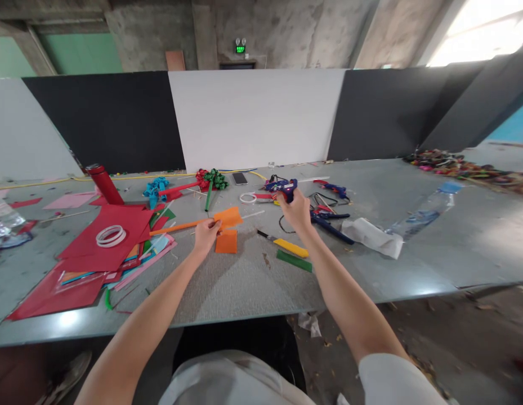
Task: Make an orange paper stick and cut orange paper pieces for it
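Note:
Between the fingers of my left hand (206,235) is an orange paper stick (177,227), pointing left. An orange paper piece (228,216) spreads at its right end. Just below, a small orange paper square (226,242) lies on the table. My right hand (296,209) is wrapped round a blue glue gun (289,188), held over the table. Nearest to that hand lie dark blue pliers (331,226), a yellow utility knife (290,247) and a green paper strip (294,261). A thin clear stick (253,214) lies right of the orange paper.
Red paper sheets (86,236) with white tape rolls (111,236) cover the left side. A red bottle (104,184), blue (155,190) and green (218,179) bows and a phone (240,178) stand or lie behind. Rightward are a second glue gun (335,189), white tissue (373,237) and a plastic bottle (428,212).

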Demonstrator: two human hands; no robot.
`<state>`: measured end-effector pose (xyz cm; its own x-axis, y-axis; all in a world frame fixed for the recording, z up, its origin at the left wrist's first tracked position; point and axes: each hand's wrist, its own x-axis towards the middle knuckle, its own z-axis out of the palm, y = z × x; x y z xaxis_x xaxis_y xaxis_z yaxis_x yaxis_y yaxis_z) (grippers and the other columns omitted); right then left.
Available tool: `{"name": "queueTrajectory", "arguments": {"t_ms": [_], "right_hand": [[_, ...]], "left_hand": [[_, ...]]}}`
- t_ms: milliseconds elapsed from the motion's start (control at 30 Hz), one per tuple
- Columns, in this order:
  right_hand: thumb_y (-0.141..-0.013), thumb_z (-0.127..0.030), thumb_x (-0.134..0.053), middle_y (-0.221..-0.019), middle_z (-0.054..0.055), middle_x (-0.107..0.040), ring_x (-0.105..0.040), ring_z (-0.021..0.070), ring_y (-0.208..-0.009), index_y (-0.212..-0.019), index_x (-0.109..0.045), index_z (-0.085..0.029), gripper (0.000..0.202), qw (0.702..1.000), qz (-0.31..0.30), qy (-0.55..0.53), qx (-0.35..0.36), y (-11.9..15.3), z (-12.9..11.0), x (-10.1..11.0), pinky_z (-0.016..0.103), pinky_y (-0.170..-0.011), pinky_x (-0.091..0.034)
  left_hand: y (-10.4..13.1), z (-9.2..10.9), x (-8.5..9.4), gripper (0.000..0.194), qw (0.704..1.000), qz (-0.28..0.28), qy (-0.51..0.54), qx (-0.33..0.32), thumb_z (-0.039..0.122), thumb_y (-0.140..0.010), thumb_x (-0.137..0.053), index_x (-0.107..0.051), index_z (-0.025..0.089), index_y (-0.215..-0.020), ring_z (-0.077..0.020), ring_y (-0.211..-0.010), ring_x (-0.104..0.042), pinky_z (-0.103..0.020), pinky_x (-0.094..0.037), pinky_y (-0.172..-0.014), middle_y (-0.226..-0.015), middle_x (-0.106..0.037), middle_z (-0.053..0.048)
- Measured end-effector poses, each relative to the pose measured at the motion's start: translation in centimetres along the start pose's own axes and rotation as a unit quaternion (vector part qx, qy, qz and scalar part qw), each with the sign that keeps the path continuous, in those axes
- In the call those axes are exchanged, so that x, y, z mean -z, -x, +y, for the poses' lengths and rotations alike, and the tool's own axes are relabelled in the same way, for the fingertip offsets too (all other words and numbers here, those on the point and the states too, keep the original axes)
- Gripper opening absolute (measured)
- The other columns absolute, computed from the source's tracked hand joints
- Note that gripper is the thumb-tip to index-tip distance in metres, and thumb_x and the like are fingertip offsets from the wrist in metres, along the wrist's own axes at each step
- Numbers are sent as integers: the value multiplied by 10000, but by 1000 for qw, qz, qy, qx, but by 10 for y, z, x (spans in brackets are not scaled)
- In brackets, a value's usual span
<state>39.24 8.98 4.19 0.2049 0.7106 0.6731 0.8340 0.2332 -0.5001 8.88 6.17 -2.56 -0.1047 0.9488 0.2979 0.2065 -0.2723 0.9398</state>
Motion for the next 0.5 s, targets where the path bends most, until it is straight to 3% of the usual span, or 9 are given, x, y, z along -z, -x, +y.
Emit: {"name": "queueTrajectory", "arguments": {"t_ms": [300, 500], "right_hand": [[-837, -602, -622, -778, 56, -682, -647, 270, -729, -972, -554, -224, 406, 995, -72, -68, 24, 34, -45, -23, 322, -685, -436], [-883, -534, -582, -699, 20, -631, -607, 236, -653, -969, -539, -229, 320, 989, -102, -96, 46, 50, -60, -29, 301, -642, -407]], "left_hand": [[6, 14, -4, 252, 993, 12, 105, 49, 378, -802, -736, -664, 138, -827, -160, -540, -655, -288, -540, -575, -660, -693, -56], [8, 17, -4, 281, 994, 0, 105, 30, 407, -796, -729, -665, 139, -741, -160, -522, -647, -277, -534, -550, -595, -668, -50]]}}
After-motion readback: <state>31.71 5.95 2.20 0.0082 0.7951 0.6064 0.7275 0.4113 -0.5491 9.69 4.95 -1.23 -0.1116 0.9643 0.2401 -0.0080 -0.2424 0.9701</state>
